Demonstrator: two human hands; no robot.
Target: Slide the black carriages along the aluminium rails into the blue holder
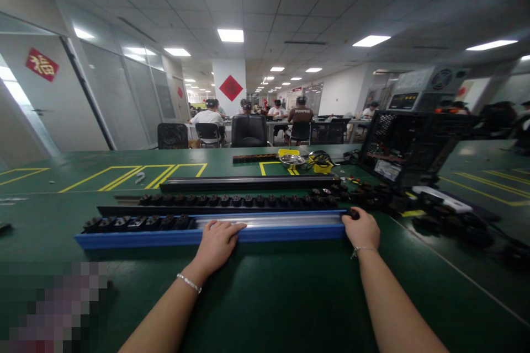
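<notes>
A long blue channel (290, 233) with a silvery inner strip lies across the table in front of me. Several black socket modules (137, 223) sit in its left part. My left hand (219, 244) rests palm down over the near rim at mid-length, thumb spread to the right, holding nothing loose. At the channel's right end, my right hand (363, 230) pinches a small black socket module (352, 214), partly hidden by the fingers. Just behind lies a black strip (248, 200) with a row of socket modules, and beyond it a long black channel (248, 182).
Dark parts and cables (451, 226) are heaped at the right, below an opened black computer case (409, 146). A metal bowl (292, 160) and a yellow box (321, 164) stand farther back on the green table (265, 298). People sit working beyond several chairs (249, 131).
</notes>
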